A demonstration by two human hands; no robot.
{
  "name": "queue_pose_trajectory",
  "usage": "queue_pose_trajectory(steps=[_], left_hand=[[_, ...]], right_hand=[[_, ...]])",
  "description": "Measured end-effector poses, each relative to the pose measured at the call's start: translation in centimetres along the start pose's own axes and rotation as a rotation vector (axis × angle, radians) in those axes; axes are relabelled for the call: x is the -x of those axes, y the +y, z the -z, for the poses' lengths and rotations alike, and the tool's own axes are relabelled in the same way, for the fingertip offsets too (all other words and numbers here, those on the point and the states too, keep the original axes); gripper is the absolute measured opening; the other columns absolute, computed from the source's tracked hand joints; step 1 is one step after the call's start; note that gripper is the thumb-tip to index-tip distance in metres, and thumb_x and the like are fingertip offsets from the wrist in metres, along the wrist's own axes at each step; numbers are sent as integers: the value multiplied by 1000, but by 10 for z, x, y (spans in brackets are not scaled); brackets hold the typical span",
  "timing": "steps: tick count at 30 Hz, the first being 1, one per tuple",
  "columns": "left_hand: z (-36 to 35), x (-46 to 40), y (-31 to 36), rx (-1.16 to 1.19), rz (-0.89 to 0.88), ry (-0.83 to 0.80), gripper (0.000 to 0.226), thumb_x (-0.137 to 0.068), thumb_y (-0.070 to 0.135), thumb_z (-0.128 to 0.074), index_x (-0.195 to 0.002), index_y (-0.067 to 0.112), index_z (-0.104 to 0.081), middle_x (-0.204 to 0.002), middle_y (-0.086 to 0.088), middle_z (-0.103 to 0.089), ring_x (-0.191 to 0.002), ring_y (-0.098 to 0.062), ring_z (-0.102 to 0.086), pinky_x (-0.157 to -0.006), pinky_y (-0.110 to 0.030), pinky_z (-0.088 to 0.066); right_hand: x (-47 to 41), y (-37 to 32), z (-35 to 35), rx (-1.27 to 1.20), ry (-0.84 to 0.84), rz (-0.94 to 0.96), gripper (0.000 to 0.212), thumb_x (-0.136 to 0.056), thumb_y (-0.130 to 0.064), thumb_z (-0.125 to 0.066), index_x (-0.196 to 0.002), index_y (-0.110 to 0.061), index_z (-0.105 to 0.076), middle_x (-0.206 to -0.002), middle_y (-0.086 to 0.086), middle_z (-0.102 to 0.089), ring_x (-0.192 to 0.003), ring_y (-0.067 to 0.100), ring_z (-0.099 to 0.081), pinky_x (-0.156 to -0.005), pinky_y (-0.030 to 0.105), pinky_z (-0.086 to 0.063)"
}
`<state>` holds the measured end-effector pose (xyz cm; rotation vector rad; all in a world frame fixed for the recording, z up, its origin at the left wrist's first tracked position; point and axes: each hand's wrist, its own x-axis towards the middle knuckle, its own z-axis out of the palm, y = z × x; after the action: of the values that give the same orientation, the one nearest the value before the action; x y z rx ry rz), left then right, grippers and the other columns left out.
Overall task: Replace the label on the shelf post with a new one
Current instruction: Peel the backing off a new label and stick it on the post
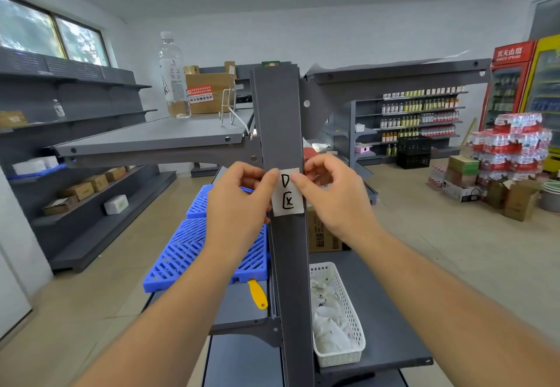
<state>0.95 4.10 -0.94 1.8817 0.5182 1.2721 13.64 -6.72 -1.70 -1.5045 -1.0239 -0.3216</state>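
Both hands meet at the grey shelf post: the left hand and right hand have their fingers clamped on the top corners of the white label, which lies on the post's front face. If one corner sticks first, the label could set crooked or crease. Its long axis runs vertically along the post, writing upright.

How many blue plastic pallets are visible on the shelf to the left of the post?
2: the nearer blue pallet lies below the left hand; the farther blue pallet sits behind it, partly hidden by that hand. More may be hidden.
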Motion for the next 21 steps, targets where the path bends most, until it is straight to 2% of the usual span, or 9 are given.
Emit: queue_pose_trajectory(steps=[4,6,9,15,19,21], left_hand=[[-4,3,-4,-77,-6,-2,23,-91,40,-75,-90,22,-62,-75,-1,-70,-58,1,-70,-42,-15,-51],[-3,4,-10,-111,-9,1,24,-91,42,-75,-88,21,-63,-73,-1,-70,-50,-1,-66,-40,-14,-49],[-1,10,-22,-124,-3,-14,23,-90,41,-77,-87,21,-67,-72,-1,-69,-43,-5,-59,-42,-21,-54],[0,23,-42,-85,45,-89,14,-91,34,-77,-88,23,-69,-79,4,-72,-48,-5,-64,-45,-19,-54],[1,25,-47,-86,30,-112,11,-91,29,-78,-93,23,-68,-82,4,-72,-50,-7,-65,-46,-20,-55],[2,26,-50,-110,20,-131,13,-90,28,-78,-96,24,-67,-84,5,-72,-51,-8,-66,-47,-20,-55]], right_hand=[[1,0,-3,-47,-6,-28,18,-92,-31,-73,-101,-16,-67,-83,-10,-64,-74,-9,-56,-66,6,-45],[2,6,-1,-44,-31,-44,16,-91,-31,-74,-97,-18,-67,-81,-10,-64,-72,-7,-57,-66,6,-45],[9,17,1,-60,-85,-80,17,-88,-32,-77,-91,-18,-68,-79,-9,-65,-70,-3,-58,-66,9,-46],[28,39,2,-43,-165,-123,11,-86,-32,-80,-85,-28,-69,-81,-7,-70,-72,1,-61,-69,14,-50],[32,41,0,-53,-177,-126,11,-86,-24,-80,-85,-28,-70,-84,-6,-71,-79,14,-67,-74,25,-57],[32,41,0,-48,-182,-123,13,-86,-21,-79,-84,-27,-69,-82,-8,-69,-75,11,-65,-72,23,-56]])
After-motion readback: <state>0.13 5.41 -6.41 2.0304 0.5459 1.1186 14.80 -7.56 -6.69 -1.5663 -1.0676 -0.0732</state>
